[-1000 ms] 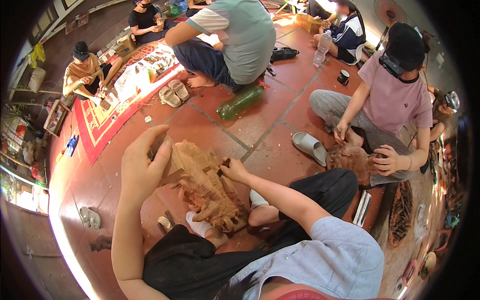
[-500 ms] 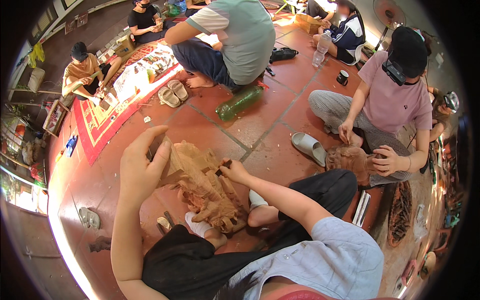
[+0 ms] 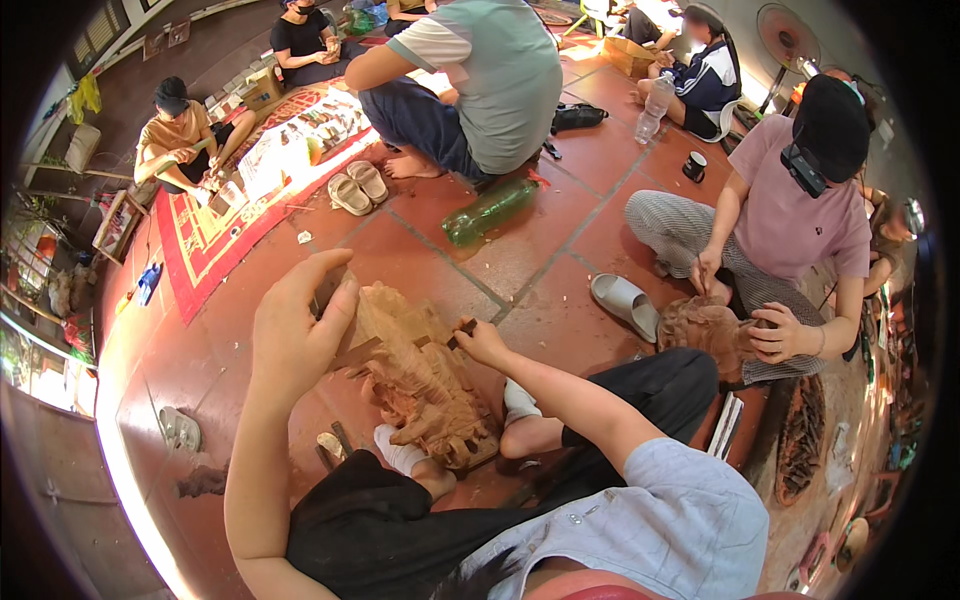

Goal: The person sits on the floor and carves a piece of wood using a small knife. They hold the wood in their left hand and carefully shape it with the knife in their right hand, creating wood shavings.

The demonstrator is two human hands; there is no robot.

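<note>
A light brown wood carving [image 3: 425,385] with deep folds and ridges stands on the floor between my feet. My left hand [image 3: 300,325] is raised at its left side, thumb and fingers curled round something brown that the hand mostly hides. A flat brown wooden bar [image 3: 357,356] sticks out from behind this hand toward the carving. On the carving's right side, my right hand [image 3: 482,343] is closed on a short dark tool [image 3: 462,332]; its working end cannot be made out.
Close on my right, a person in a pink shirt [image 3: 800,220] handles another carving [image 3: 705,335]. A grey slipper [image 3: 625,305] lies between us. Ahead are a green bottle [image 3: 490,212], beige sandals [image 3: 358,188] and a seated person [image 3: 490,90]. A tray of dark tools [image 3: 800,440] lies at right.
The whole view has shifted slightly, with the scene sliding a little to the right. Both hands keep their grip and stay beside the carving.
</note>
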